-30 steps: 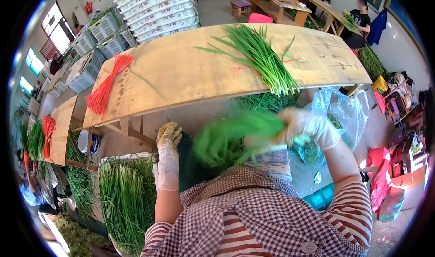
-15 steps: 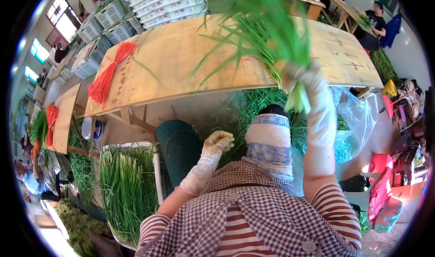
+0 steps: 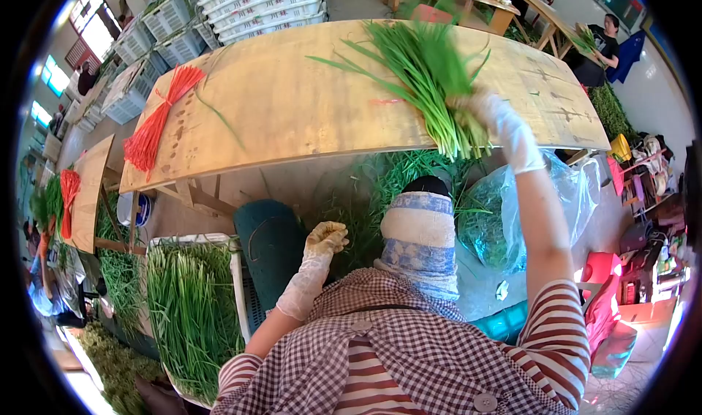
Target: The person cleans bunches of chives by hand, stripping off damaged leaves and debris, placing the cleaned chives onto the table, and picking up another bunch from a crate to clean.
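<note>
My right hand (image 3: 486, 111), in a whitish glove and smeared by motion, is at the lower right side of a bunch of garlic chives (image 3: 420, 82), closed on part of it. The pale cut ends point toward me, at the near edge of the wooden table (image 3: 278, 86); the leaf tips fan out toward the far side, some blurred. My left hand (image 3: 326, 238), in a stained glove, hovers above my lap beside the dark green roll (image 3: 269, 247). Its fingers are curled in, and nothing shows in them.
A bundle of red ties (image 3: 164, 119) lies on the table's left. A white crate (image 3: 239, 283) full of chives stands at my left. Clear plastic bags (image 3: 574, 188) are at my right, beyond my wrapped knee (image 3: 417, 228). Stacked white crates (image 3: 256, 5) and a co-worker (image 3: 605, 46) are farther back.
My right hand has brought its raised chives down and forward onto the table, beside the other chives. My left hand stays curled above my lap; the view has shifted slightly.
</note>
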Available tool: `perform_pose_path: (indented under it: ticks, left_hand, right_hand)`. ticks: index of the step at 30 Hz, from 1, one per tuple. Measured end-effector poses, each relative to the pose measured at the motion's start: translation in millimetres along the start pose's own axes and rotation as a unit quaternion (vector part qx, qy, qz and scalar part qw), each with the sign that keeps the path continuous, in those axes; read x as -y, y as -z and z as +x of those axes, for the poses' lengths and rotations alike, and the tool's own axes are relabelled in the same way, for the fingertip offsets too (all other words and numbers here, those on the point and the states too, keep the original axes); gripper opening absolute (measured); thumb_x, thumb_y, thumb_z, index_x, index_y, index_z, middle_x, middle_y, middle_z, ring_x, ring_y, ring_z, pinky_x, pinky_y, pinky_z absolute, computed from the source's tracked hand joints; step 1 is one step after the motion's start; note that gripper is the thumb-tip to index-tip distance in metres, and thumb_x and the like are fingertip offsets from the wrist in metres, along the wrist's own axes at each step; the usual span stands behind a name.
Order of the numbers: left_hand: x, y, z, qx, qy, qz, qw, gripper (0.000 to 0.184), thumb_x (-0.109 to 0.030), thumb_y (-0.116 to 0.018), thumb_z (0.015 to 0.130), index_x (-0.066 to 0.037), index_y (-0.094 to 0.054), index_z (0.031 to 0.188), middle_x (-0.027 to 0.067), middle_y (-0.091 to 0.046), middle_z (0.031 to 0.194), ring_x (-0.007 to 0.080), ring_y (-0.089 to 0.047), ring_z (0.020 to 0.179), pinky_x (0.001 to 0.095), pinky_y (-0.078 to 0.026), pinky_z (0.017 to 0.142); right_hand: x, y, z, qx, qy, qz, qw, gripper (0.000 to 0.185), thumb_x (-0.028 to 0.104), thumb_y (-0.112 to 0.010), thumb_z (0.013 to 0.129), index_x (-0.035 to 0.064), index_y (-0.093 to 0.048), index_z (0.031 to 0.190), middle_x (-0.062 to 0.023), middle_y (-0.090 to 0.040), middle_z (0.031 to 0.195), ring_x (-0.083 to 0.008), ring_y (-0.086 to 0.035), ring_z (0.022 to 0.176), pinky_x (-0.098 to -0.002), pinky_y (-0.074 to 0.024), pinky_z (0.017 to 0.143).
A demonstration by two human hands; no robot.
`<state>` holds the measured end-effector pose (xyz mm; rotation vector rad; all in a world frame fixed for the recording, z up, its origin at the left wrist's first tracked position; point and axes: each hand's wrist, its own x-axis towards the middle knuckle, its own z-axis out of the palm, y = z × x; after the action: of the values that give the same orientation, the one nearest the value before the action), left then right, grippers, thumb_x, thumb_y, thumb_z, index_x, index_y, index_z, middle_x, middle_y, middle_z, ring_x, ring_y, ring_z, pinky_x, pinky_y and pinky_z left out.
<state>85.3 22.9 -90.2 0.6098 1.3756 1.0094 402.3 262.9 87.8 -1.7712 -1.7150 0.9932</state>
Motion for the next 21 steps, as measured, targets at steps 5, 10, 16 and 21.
perform_pose_path:
  ticks: [5,10,16,21]
  left_hand:
    - [-4.0,4.1,-1.1,-0.016,0.022,0.009,1.000,0.012,-0.013,-0.063,0.091,-0.008,-0.064,0.102,0.0045,-0.068,0.096,0.0138,-0.065,0.081,0.0236,-0.050,0.070]
    - [-8.4,19.8,14.5,-0.016,-0.023,-0.022,0.999,0.015,-0.015,-0.065,0.089,-0.006,-0.065,0.102,0.0045,-0.069,0.093,0.0121,-0.066,0.078,0.0218,-0.051,0.065]
    - [-24.4,85.9,79.0,-0.061,-0.188,0.049,0.979,0.013,-0.008,-0.060,0.091,-0.004,-0.064,0.102,0.0021,-0.065,0.087,0.0098,-0.060,0.076,0.0218,-0.048,0.069]
    - [-9.2,154.8,154.8,-0.177,-0.163,0.173,0.955,0.034,-0.018,-0.068,0.085,0.004,-0.060,0.109,0.0165,-0.067,0.101,0.0263,-0.064,0.097,0.0340,-0.049,0.088]
  right_hand:
    - [-2.4,-9.9,-20.4,-0.018,0.005,0.148,0.989,0.051,0.033,-0.070,0.085,-0.0003,-0.060,0.122,-0.0162,-0.069,0.105,-0.0227,-0.065,0.096,-0.0349,-0.0488,0.088]
    - [6.8,-13.9,-48.2,-0.204,0.061,-0.176,0.961,0.052,0.036,-0.064,0.088,-0.0025,-0.058,0.122,-0.0252,-0.064,0.112,-0.0320,-0.061,0.111,-0.0369,-0.0467,0.093]
    - [50.6,-92.0,-144.2,-0.126,0.251,-0.034,0.959,0.033,0.029,-0.059,0.090,0.0035,-0.067,0.108,-0.0194,-0.068,0.100,-0.0333,-0.066,0.093,-0.0363,-0.0520,0.083]
    - [-12.7,-276.8,-54.4,0.367,0.208,-0.178,0.889,0.027,0.029,-0.057,0.088,0.0082,-0.069,0.100,-0.0158,-0.068,0.100,-0.0327,-0.065,0.089,-0.0402,-0.0518,0.079]
